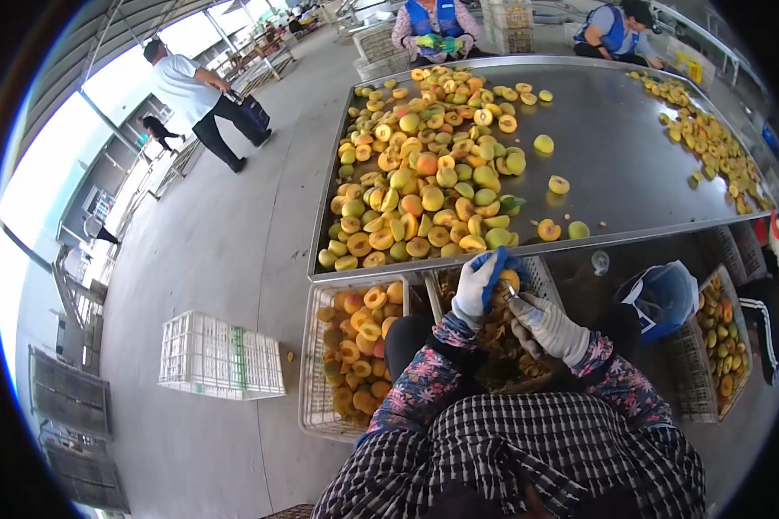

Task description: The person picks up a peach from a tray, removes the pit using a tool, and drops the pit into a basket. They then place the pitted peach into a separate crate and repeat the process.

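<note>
My left hand (478, 284), in a white glove with blue on its palm side, is closed around a yellow peach half (511, 278). My right hand (550, 327), also gloved in white, grips a small metal pitting tool (512, 292); its shiny tip is right at the peach half, and its handle is hidden in the fingers. Both hands are over a crate (541, 281) holding brown pits and scraps (502, 350), just off the near edge of a metal table (614, 130). A big heap of halved peaches (424, 173) covers the table's left part.
Left of my knees stands a white crate of peach halves (307, 381); an upturned crate (221, 356) lies farther left. To the right are a blue bucket (666, 303) and another fruit crate (710, 381). Co-workers (441, 26) sit across the table, and a person (199, 95) walks at left.
</note>
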`<action>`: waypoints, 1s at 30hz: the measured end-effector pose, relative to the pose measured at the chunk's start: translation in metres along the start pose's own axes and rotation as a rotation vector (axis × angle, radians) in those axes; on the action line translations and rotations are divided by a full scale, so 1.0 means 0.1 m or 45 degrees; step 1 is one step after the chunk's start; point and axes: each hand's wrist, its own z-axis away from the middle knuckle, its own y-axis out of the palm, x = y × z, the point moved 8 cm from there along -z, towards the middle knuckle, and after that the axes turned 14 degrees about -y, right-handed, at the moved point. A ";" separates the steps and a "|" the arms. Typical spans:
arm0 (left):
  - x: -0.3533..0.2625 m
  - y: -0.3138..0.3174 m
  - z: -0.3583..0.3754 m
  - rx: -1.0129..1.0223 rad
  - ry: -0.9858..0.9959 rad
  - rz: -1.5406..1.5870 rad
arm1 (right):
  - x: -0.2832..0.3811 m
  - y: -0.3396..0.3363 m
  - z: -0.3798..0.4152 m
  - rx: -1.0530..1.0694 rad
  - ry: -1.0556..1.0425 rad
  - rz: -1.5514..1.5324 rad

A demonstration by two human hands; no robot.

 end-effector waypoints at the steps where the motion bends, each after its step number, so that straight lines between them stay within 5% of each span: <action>1: -0.18 0.04 0.06 -0.038 0.289 -0.360 | -0.02 0.02 0.01 0.020 0.033 -0.085; 3: -0.36 0.27 0.26 -0.103 0.864 -1.069 | 0.00 0.00 0.00 0.001 0.035 -0.108; 6: -0.28 0.26 0.31 -0.222 1.275 -1.506 | 0.09 -0.03 -0.04 -0.064 0.003 -0.059; 8: -0.24 0.32 0.36 -0.288 1.193 -1.537 | 0.03 -0.03 -0.06 -0.046 0.027 -0.136; 11: -0.11 0.31 0.23 -0.033 0.627 -0.724 | -0.14 -0.06 -0.03 0.060 0.094 -0.430; 14: 0.07 0.11 0.09 -0.062 0.390 -0.551 | -0.14 0.00 0.00 0.046 0.063 -0.476; 16: 0.12 0.17 0.05 0.095 0.184 -0.012 | -0.12 -0.01 0.01 0.001 0.031 -0.460; 19: -0.12 0.48 0.41 -0.436 1.377 -1.642 | -0.20 0.01 0.01 -0.007 0.062 -0.636; 21: -0.03 0.44 0.36 -0.563 1.235 -1.713 | -0.29 0.04 -0.01 0.020 0.134 -0.897; 27: 0.10 0.27 0.17 -0.504 0.919 -1.192 | -0.40 -0.12 0.00 -0.049 -0.002 -0.372; 30: 0.30 0.20 0.04 -0.239 0.312 -0.042 | -0.23 -0.21 -0.11 -0.262 -0.572 0.081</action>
